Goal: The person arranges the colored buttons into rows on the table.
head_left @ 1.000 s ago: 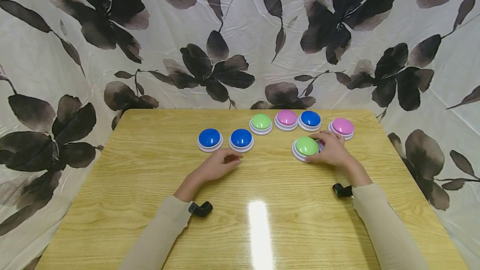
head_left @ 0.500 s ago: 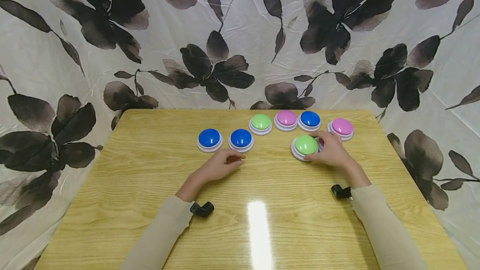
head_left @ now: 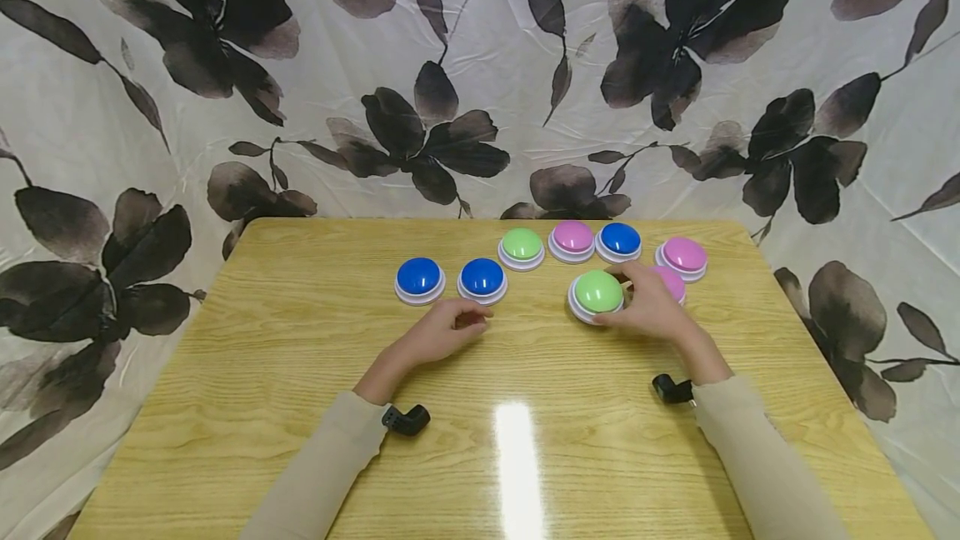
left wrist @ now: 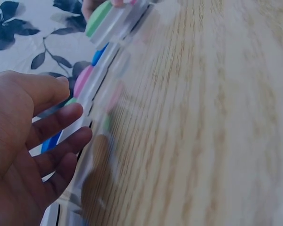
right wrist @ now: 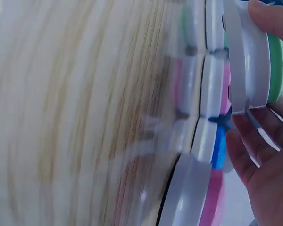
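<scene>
Over the right half of the table (head_left: 187,407), the right hand (head_left: 651,300) pinches a green button (head_left: 598,291) by its sides, the white base raised off the wood, just left of a partly hidden pink button (head_left: 670,282). The left hand (head_left: 446,330), loosely bent and holding nothing, is by the near side of a blue button (head_left: 482,277). Any marking on the black left wrist device (head_left: 406,420) is too small to read.

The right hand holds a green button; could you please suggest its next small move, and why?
Perhaps carry the green button slightly left: the right hand holds it raised, and bare table separates it from the blue button by the left hand.
</scene>
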Demonstrator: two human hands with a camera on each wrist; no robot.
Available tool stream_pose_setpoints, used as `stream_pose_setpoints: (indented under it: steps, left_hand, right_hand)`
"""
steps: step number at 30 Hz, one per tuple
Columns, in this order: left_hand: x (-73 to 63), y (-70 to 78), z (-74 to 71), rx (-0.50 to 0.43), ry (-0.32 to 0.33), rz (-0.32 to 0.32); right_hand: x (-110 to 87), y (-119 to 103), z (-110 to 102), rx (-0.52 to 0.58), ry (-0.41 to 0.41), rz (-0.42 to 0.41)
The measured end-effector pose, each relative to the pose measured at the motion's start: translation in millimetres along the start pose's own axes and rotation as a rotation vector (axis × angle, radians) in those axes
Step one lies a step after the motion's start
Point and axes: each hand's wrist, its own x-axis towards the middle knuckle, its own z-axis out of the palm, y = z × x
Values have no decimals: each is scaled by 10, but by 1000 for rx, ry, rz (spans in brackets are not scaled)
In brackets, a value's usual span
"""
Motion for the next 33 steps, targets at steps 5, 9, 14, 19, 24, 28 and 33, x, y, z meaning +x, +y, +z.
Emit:
stream_pose_setpoints:
  steps: [5, 9, 14, 19, 24, 28, 33]
  left_hand:
    - [-2, 23, 20, -7, 19, 18]
    - [-5, 41, 48, -10, 28, 24]
    - [-28, 63, 87, -6, 44, 31]
    - [-57, 81, 122, 8, 64, 75]
    - [-90, 104, 139, 43, 88, 109]
    - [-125, 126, 141, 59, 99, 107]
    - [-187, 143, 137, 44, 105, 92]
  right_hand:
    - [-11, -166, 110, 30, -29, -24]
    - [-16, -320, 191, 51, -54, -66]
    - [-14, -513, 263, 72, -78, -143]
    - [-1, -654, 346, 83, -98, -210]
    - [10, -770, 437, 88, -116, -244]
    - [9, -870, 488, 91, -125, -262]
    - [0, -973, 521, 105, -139, -264]
